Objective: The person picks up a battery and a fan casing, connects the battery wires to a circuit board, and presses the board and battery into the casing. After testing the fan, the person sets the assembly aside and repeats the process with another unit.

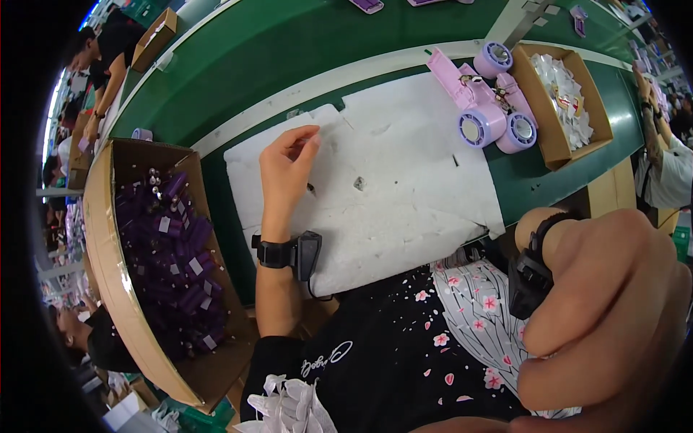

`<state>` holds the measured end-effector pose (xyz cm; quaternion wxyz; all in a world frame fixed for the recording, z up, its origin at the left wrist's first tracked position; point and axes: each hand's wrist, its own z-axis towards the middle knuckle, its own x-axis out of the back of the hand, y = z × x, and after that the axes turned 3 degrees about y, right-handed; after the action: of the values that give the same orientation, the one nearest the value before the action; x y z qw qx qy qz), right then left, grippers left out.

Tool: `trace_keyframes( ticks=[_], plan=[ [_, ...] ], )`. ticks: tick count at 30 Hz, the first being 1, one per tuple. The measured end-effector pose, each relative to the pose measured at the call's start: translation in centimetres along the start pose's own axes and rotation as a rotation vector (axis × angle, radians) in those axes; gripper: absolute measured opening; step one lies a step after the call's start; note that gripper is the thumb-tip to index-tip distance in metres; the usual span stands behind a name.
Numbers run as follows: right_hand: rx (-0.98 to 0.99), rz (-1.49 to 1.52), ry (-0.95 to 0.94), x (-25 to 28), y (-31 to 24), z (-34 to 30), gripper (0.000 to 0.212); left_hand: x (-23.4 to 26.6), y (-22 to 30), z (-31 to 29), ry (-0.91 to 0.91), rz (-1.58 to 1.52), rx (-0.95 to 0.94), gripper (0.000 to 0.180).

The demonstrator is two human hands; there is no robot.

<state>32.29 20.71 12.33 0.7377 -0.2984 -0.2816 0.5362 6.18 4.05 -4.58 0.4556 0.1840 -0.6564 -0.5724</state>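
Observation:
My left hand (287,162) is over the left part of a white foam sheet (404,209). Its fingers are curled, with thumb and forefinger close together, and nothing shows between them. Close to the camera on the right looms my right hand (599,317), its fingers bent in. Their tips, and anything they hold, are hidden. Beyond the sheet's far right corner lie pink and lilac handheld fan parts: an opened pink shell (455,79) with wires showing and round lilac heads (482,128).
At left a deep cardboard box (108,216) holds many dark purple parts (173,252). A smaller cardboard box (603,119) of clear plastic pieces (567,101) stands at far right. A pale rail (267,108) borders the green conveyor (289,50). Other people work on both sides.

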Motion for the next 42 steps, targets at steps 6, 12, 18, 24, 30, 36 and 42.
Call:
trace_keyframes(
  ticks=[6,12,18,24,30,36,42],
  plan=[
    [0.043,-0.087,-0.066,1.6,0.3,0.7,0.015,-0.1,-0.3,-0.1,-0.001,-0.027,-0.039,0.019],
    [-0.114,-0.855,0.135,1.7,5.2,1.8,0.033,-0.3,-1.0,-0.2,0.031,-0.029,-0.048,0.018],
    [-0.617,-1.495,-0.17,5.3,10.9,-4.8,0.056,-1.9,-0.5,-0.3,0.006,0.023,-0.128,0.018],
    [-0.825,-1.506,-0.123,5.0,10.4,-4.5,0.069,-2.3,0.1,-0.8,0.032,0.013,-0.136,0.017],
    [-0.227,-0.984,0.258,5.2,10.0,-2.0,0.074,-2.3,0.2,-0.6,0.013,0.004,-0.101,0.017],
    [-0.242,-0.317,0.311,3.8,11.6,2.2,0.052,-1.7,-0.3,-0.3,0.017,0.011,-0.09,0.019],
    [-0.892,-0.256,-0.017,0.8,20.2,0.4,0.049,2.6,0.0,-0.2,0.427,0.469,-0.326,0.026]
  ],
)
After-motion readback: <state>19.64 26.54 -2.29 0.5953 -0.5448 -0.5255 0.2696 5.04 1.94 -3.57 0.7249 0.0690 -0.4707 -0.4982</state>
